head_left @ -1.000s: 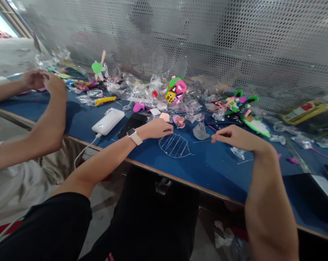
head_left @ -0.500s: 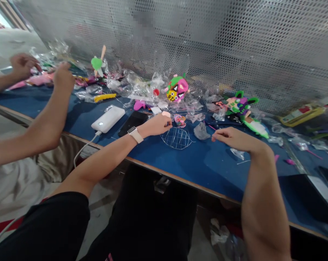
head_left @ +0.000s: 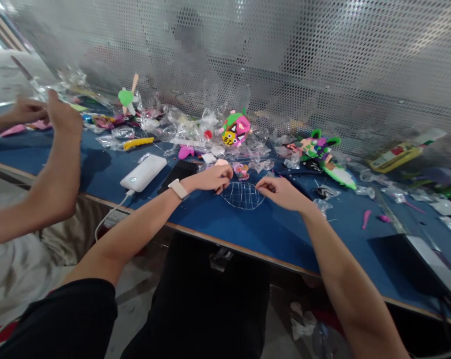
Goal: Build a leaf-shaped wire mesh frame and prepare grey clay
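Observation:
A leaf-shaped wire mesh frame [head_left: 242,195] lies flat on the blue table [head_left: 270,229]. My left hand [head_left: 212,177], with a white watch on its wrist, has its fingers curled closed at the frame's left edge. My right hand [head_left: 280,192] is closed in a pinch at the frame's right edge. Whether the fingers grip the wire itself or only press on it is hard to see. Just behind the frame lie a small pink-and-blue foam piece [head_left: 242,170] and crumpled clear wrappers [head_left: 261,163].
A white power bank [head_left: 143,173] with its cable and a black phone [head_left: 178,172] lie left of my hand. Colourful foam toys [head_left: 236,128] [head_left: 317,147] and plastic bags crowd the back by a perforated metal screen [head_left: 323,75]. Another person's hands [head_left: 46,112] work at far left.
My right hand has moved left from the open table to the frame's right edge. My left hand stays at the frame's left edge. The other person's hands have shifted slightly.

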### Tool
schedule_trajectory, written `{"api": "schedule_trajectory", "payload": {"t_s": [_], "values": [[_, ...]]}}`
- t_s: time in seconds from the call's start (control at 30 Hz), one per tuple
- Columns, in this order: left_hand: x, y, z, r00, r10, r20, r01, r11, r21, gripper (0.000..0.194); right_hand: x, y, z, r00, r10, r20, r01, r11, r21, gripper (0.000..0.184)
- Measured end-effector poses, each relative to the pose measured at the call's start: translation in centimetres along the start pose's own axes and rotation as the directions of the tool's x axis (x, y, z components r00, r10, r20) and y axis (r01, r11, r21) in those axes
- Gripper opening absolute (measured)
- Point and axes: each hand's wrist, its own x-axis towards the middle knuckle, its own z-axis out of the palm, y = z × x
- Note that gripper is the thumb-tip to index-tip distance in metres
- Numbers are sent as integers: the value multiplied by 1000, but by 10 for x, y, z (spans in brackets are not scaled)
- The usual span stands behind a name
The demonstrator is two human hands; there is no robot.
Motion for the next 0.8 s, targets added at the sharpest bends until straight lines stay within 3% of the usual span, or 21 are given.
{"api": "schedule_trajectory", "payload": {"t_s": [0.13,0.23,0.37,0.63,0.8], "values": [[-2,6,-7,995,11,104,-9,1000,-23,17,5,5,9,998,2,-63,-1,1000,29,18],[-3,9,-9,996,15,92,-11,999,-37,20,5,8,10,992,-15,-122,13,1000,-17,20],[-2,10,-6,992,98,83,-105,991,77,28,5,8,10,984,-68,-163,57,996,-72,20],[-6,5,-18,986,109,129,-130,978,163,26,0,11,1,977,-183,-111,161,970,-181,22],[-5,1,-22,979,80,189,-97,992,84,17,-2,6,-1,988,-150,-37,142,977,-161,19]]}}
